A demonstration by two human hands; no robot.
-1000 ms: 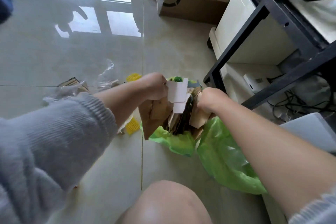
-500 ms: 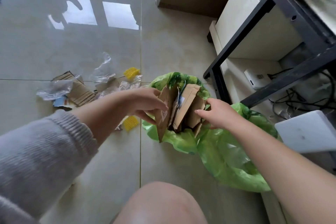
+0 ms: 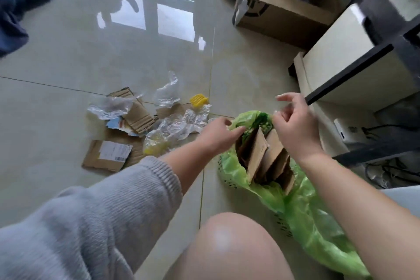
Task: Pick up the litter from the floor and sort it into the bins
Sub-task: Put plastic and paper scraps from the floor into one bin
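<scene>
A basket bin lined with a green bag (image 3: pixel 229 166) stands on the floor, stuffed with upright cardboard pieces (image 3: pixel 259 154). My left hand (image 3: pixel 218 136) is open, its fingertips at the bag's left rim. My right hand (image 3: pixel 293 125) hovers over the bin's far rim, fingers loosely apart and holding nothing I can see. Left of the bin lies litter: a labelled cardboard sheet (image 3: pixel 109 154), corrugated cardboard (image 3: pixel 138 116), crumpled clear plastic (image 3: pixel 175 127), a torn blue-white paper (image 3: pixel 116 124) and a yellow plastic piece (image 3: pixel 198 99).
More green bag (image 3: pixel 318 223) spreads over a second basket at lower right. A black table leg (image 3: pixel 347 75) and white cabinet (image 3: pixel 336 52) stand close behind the bin, with cables (image 3: pixel 386 166) beneath. An open cardboard box (image 3: pixel 279 11) sits farther back. My bare knee (image 3: pixel 227 245) is in front.
Both hands have let go of the cardboard, which now stands in the bin. The left hand moved to the bag's rim and the right hand lifted above the bin.
</scene>
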